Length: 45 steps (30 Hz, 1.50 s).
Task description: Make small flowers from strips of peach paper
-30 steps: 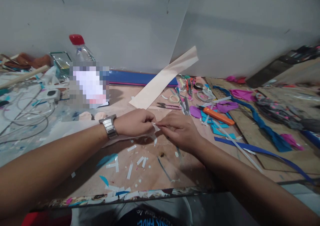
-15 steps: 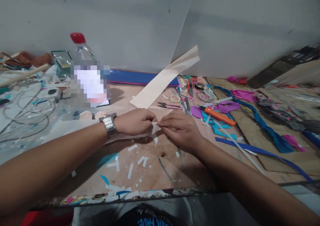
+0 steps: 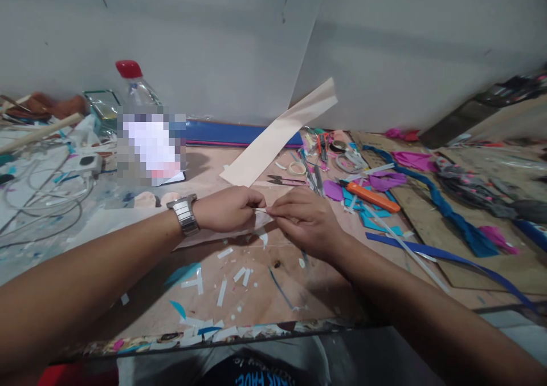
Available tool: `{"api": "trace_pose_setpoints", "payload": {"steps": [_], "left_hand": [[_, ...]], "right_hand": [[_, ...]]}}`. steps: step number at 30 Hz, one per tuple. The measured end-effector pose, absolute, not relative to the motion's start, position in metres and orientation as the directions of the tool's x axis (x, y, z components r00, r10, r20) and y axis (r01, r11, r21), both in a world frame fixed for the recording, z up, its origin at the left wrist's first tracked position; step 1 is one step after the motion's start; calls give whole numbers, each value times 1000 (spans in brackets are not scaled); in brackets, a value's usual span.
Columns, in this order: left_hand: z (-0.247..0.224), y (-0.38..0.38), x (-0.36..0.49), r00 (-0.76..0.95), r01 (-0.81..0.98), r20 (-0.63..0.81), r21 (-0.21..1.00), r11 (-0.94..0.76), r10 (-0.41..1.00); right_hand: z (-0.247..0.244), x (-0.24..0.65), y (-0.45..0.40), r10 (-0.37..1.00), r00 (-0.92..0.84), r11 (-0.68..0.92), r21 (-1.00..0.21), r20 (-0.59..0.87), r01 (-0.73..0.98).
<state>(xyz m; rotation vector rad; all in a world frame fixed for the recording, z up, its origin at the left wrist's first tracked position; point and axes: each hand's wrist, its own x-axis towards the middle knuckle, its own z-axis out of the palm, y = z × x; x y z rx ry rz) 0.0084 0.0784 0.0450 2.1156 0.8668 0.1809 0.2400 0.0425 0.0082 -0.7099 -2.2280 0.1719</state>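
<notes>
A long white strip (image 3: pixel 261 220), paper or thin cloth, runs from under my left forearm to my fingertips. My left hand (image 3: pixel 226 209), with a metal watch (image 3: pixel 185 215) on its wrist, is closed on the strip, thumb over curled fingers. Just beside it, my right hand (image 3: pixel 310 223) pinches the strip's right end between thumb and fingertips. The hands nearly touch, low over the wooden tabletop (image 3: pixel 316 295). The pinched edge is mostly hidden by my fingers. Behind them lies a wider cream strip (image 3: pixel 277 135), slanting up against the wall.
To the right lie an orange utility knife (image 3: pixel 371 196), small thread snippers (image 3: pixel 288 181), a tape roll (image 3: pixel 297 168) and a blue strip (image 3: pixel 440 255). A red-capped bottle (image 3: pixel 139 86) and a blurred-out phone-like screen (image 3: pixel 151 146) stand at left, near a white cable (image 3: pixel 85 195). Scraps litter the front.
The whole view has shifted slightly. Both hands keep their hold on the white strip in nearly the same place.
</notes>
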Motion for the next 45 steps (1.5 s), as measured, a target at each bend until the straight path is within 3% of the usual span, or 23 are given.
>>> {"api": "trace_pose_setpoints", "payload": {"steps": [11, 26, 45], "left_hand": [[44, 79, 8, 756, 488, -125, 761, -426, 642], [43, 78, 8, 761, 421, -50, 796, -434, 647], [43, 67, 13, 713, 481, 115, 637, -602, 691]], "right_hand": [[9, 239, 42, 547, -552, 833, -342, 629, 435], [11, 238, 40, 656, -481, 745, -398, 582, 535], [13, 239, 39, 676, -450, 723, -405, 584, 560]]}}
